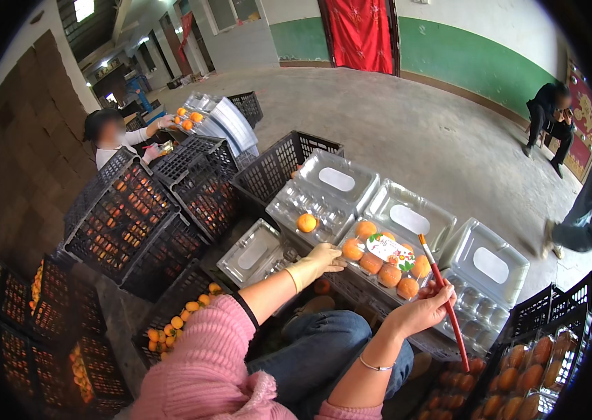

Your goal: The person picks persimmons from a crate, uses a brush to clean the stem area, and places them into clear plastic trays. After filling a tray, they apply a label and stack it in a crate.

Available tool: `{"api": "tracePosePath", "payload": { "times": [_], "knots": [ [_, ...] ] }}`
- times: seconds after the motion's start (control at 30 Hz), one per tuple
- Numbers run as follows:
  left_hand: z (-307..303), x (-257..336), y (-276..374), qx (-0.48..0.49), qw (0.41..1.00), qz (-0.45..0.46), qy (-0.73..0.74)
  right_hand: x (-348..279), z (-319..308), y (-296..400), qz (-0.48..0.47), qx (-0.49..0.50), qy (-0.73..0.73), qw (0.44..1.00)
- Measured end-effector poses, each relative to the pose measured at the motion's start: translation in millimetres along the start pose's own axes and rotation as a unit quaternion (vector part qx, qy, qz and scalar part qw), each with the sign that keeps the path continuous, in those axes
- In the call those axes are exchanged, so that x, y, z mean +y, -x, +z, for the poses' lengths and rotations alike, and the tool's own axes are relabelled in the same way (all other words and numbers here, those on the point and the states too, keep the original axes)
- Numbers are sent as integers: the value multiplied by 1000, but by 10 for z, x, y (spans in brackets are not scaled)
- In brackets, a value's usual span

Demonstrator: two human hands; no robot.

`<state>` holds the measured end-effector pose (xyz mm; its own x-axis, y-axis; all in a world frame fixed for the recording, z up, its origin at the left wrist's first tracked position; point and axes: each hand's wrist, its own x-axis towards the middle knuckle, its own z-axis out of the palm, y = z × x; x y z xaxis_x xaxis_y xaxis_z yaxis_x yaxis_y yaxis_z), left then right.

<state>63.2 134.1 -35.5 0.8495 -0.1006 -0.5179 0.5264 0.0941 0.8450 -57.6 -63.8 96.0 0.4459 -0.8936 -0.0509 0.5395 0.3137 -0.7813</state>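
Before me sits a clear plastic clamshell box (380, 262) filled with several orange fruits, its lid tipped back. A white label (391, 249) with printed writing, red fruit and green leaves lies over the fruits. My left hand (317, 265), in a pale glove, has its fingertips at the box's left edge; how firmly they hold it is not visible. In my bare right hand (432, 307) is a paintbrush (445, 304) with a red handle, bristles up, while its fingers are by the box's right corner. An open clamshell (306, 210) beyond my left hand has a loose orange fruit (307, 223) on it.
An empty-looking clamshell (477, 294) stands right, another (251, 252) left. Black crates of fruit (122, 220) are stacked at left; one (183, 320) is beside my left arm. Packed boxes (524, 373) lie lower right. A co-worker (109, 134) works far left; another person (550, 123) sits far right.
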Motion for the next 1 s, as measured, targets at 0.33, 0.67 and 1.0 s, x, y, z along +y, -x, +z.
{"api": "tracePosePath", "payload": {
  "times": [0.33,0.67,1.0],
  "knots": [
    [150,-144,-89,105,994,42,10,-7,-35,-39,-16,-1,-6,1000],
    [299,48,148,44,974,-79,205,-146,-196,-66,-79,-1,64,995],
    [1004,-200,226,-10,978,-122,170,-346,-412,-143,-147,-10,128,981]
  ]
}}
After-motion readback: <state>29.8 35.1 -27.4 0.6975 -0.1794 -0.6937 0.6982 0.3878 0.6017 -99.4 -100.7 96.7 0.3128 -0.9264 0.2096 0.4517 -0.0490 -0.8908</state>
